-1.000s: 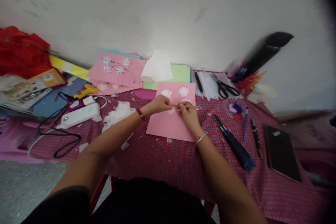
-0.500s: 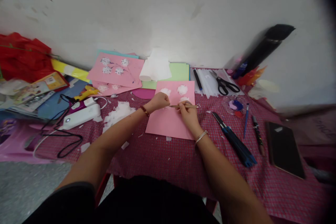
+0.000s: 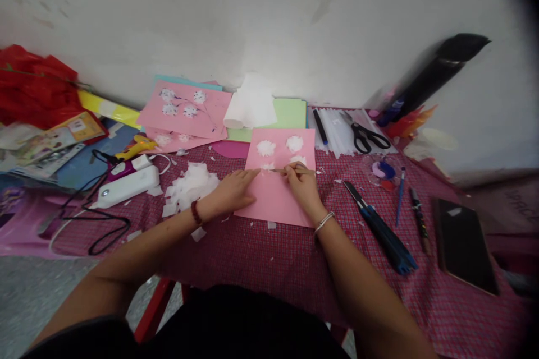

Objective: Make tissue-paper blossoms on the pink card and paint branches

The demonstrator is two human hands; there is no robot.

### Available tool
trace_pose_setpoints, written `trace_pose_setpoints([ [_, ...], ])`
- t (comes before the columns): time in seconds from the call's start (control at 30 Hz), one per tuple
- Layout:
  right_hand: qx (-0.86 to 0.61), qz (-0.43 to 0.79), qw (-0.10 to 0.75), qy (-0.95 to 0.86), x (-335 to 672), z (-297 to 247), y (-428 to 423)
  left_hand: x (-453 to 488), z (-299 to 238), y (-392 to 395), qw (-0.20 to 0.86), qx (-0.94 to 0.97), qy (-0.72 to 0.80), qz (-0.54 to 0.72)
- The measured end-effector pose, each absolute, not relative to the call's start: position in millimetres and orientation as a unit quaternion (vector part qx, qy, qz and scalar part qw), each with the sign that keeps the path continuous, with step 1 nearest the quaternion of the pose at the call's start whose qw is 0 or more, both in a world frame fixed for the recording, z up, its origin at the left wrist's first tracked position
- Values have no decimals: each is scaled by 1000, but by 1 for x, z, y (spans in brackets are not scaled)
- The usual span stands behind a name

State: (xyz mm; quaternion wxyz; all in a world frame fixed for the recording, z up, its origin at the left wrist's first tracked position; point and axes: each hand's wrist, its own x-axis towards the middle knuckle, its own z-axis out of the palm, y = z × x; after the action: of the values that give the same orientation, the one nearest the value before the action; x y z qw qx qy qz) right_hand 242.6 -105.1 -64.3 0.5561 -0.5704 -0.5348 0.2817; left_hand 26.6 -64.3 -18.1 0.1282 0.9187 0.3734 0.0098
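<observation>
Pinching a thin stick (image 3: 309, 171) in my right hand (image 3: 304, 185), I hold its tip at a white paper tuft (image 3: 266, 167) on the pink sheet (image 3: 275, 200) beneath. My left hand (image 3: 231, 193), opened out, thumb apart, extends its fingers over that sheet's left edge; loose white paper pieces (image 3: 192, 184) lie heaped just left of it.

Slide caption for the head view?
Right hand holding a thin stick over pink paper with white tufts, left hand at the paper's edge.
</observation>
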Motion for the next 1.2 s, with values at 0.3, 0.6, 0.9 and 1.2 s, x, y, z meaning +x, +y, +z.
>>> trace_pose_setpoints([
  [0.3,-567,303,568,-514,245,-67,-102,26,-21,-68,140,916,374,26],
  [0.6,-551,348,653,-386,251,-76,-105,-54,20,-22,282,809,490,162],
  [0.9,-556,342,626,-427,246,-68,-114,-65,-6,-29,190,851,485,62],
  [1.2,-558,335,616,-443,247,-68,-113,-60,2,-26,148,875,460,39],
])
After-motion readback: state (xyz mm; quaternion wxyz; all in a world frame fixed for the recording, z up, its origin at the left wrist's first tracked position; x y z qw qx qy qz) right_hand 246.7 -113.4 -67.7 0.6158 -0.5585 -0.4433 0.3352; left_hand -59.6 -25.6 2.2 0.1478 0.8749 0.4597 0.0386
